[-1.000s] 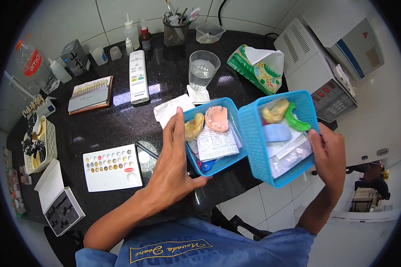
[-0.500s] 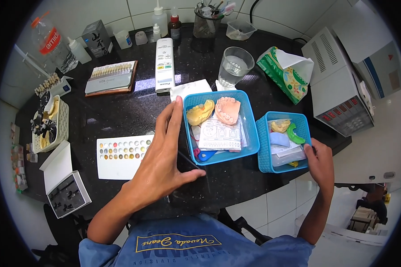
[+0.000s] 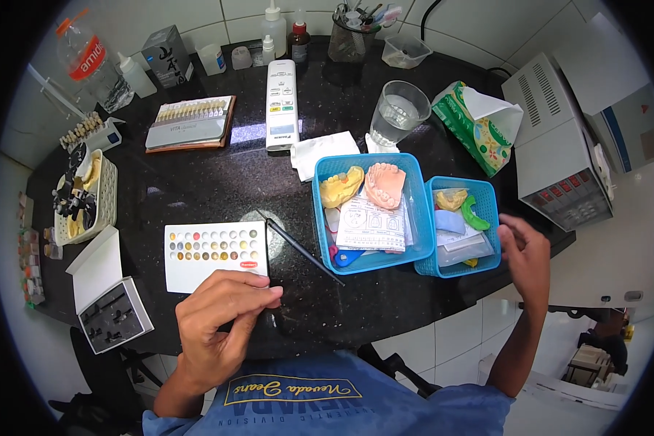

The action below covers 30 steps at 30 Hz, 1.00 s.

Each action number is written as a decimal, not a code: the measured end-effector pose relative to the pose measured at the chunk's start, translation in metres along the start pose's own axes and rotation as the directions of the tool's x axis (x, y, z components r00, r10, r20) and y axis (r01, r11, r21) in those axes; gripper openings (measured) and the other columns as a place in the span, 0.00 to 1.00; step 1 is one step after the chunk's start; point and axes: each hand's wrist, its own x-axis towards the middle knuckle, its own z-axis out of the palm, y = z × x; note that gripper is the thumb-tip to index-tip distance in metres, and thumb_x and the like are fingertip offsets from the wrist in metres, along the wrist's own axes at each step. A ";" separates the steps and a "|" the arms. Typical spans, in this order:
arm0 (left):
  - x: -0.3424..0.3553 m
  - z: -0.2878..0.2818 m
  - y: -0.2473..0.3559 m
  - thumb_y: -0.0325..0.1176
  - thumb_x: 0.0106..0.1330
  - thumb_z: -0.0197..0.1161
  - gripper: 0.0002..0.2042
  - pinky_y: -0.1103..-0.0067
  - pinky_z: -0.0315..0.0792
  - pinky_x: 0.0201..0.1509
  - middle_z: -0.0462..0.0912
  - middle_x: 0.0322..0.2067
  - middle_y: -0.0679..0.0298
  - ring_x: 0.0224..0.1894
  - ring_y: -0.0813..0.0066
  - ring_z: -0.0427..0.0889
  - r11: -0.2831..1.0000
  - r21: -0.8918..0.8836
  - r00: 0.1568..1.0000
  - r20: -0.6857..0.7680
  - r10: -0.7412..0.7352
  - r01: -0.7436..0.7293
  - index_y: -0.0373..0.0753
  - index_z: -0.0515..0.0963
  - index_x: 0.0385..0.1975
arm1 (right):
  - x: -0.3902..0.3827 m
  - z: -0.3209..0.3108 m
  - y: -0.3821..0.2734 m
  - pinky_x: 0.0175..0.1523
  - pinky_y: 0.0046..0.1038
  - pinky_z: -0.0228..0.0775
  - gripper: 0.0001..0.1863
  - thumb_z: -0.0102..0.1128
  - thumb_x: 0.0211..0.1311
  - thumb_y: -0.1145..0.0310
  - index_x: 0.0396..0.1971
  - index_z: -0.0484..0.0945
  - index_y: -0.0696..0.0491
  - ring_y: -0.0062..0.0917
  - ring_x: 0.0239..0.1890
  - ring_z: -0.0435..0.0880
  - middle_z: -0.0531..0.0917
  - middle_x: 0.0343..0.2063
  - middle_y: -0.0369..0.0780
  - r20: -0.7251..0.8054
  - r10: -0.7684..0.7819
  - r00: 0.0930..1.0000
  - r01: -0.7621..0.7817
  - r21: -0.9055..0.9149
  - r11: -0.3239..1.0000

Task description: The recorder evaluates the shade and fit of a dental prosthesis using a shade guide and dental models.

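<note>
Just in front of the white ceramic palette [image 3: 185,276], my left hand [image 3: 218,330] hovers with its fingers drawn together, and nothing shows in it. Coloured pastes fill many of the palette's wells. A dark thin-handled brush or tool [image 3: 301,247] lies between the palette and the larger blue basket [image 3: 376,261]. That basket holds a yellow dental cast [image 3: 341,187], a pink dental cast [image 3: 385,185] and a printed slip [image 3: 370,227]. Against its right side stands the smaller blue basket [image 3: 430,258], containing a green arch-shaped piece [image 3: 474,215]. My right hand [image 3: 528,258] is beside it, fingers loosely bent and empty.
Behind the baskets are a glass of water [image 3: 398,112], a green tissue pack [image 3: 469,131] and a white remote [image 3: 282,109]. A boxy grey machine [image 3: 567,152] stands at right. A cream basket [image 3: 107,200] and an open box [image 3: 116,316] are at left.
The smaller basket has shifted left against the larger one, and my right hand has come off its rim. My left hand has withdrawn from beside the larger basket toward me, its fingers closing.
</note>
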 end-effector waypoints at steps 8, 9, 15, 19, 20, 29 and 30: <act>-0.008 0.006 -0.001 0.22 0.55 0.69 0.13 0.78 0.76 0.42 0.87 0.29 0.60 0.38 0.67 0.84 0.998 0.034 0.995 0.093 0.042 -0.045 0.35 0.85 0.42 | 0.002 0.010 -0.090 0.24 0.18 0.64 0.05 0.61 0.65 0.74 0.35 0.82 0.60 0.13 0.20 0.73 0.81 0.24 0.37 0.063 -0.465 0.883 0.469 -0.072 0.880; -0.010 0.009 0.001 0.23 0.54 0.70 0.14 0.78 0.76 0.41 0.86 0.31 0.60 0.38 0.68 0.84 1.000 0.020 0.995 0.099 0.009 -0.011 0.36 0.85 0.42 | 0.005 0.023 -0.102 0.24 0.18 0.64 0.05 0.61 0.65 0.74 0.35 0.82 0.60 0.13 0.20 0.73 0.81 0.24 0.37 0.061 -0.468 0.882 0.471 -0.071 0.879; -0.020 0.009 0.019 0.26 0.55 0.72 0.18 0.76 0.76 0.45 0.85 0.41 0.61 0.48 0.65 0.82 0.963 -0.264 0.947 0.292 0.135 -0.056 0.38 0.83 0.48 | 0.015 0.051 -0.144 0.27 0.33 0.70 0.08 0.63 0.63 0.70 0.29 0.80 0.59 0.36 0.23 0.82 0.81 0.22 0.46 0.217 -0.659 0.721 0.691 -0.142 0.709; -0.034 -0.003 -0.003 0.41 0.58 0.70 0.11 0.72 0.76 0.50 0.87 0.40 0.62 0.52 0.63 0.82 0.917 -0.384 0.816 0.495 0.300 -0.105 0.39 0.85 0.24 | 0.014 0.076 -0.147 0.26 0.29 0.71 0.09 0.63 0.64 0.68 0.28 0.81 0.59 0.33 0.20 0.82 0.80 0.17 0.43 -0.006 -0.711 0.703 0.710 0.057 0.701; -0.041 -0.004 -0.011 0.44 0.58 0.68 0.14 0.72 0.76 0.51 0.87 0.40 0.62 0.52 0.63 0.82 0.899 -0.437 0.801 0.523 0.290 -0.041 0.39 0.85 0.22 | 0.009 0.074 -0.156 0.27 0.27 0.71 0.09 0.62 0.64 0.69 0.30 0.81 0.60 0.30 0.21 0.82 0.80 0.19 0.43 0.116 -0.604 0.788 0.560 0.274 0.782; -0.059 -0.024 0.005 0.31 0.65 0.64 0.09 0.72 0.76 0.51 0.86 0.41 0.61 0.48 0.70 0.83 0.925 -0.309 0.820 0.572 -0.005 0.221 0.36 0.79 0.42 | -0.057 0.090 -0.288 0.27 0.23 0.71 0.13 0.62 0.63 0.67 0.34 0.76 0.64 0.28 0.23 0.82 0.81 0.22 0.47 0.283 -0.772 0.569 -0.141 0.959 0.248; -0.057 -0.023 0.003 0.31 0.65 0.65 0.11 0.71 0.76 0.51 0.86 0.41 0.61 0.48 0.69 0.83 0.922 -0.326 0.829 0.560 0.011 0.208 0.36 0.78 0.44 | -0.056 0.084 -0.283 0.27 0.22 0.70 0.13 0.63 0.63 0.67 0.34 0.76 0.64 0.27 0.23 0.82 0.81 0.23 0.46 0.268 -0.771 0.577 -0.112 0.962 0.249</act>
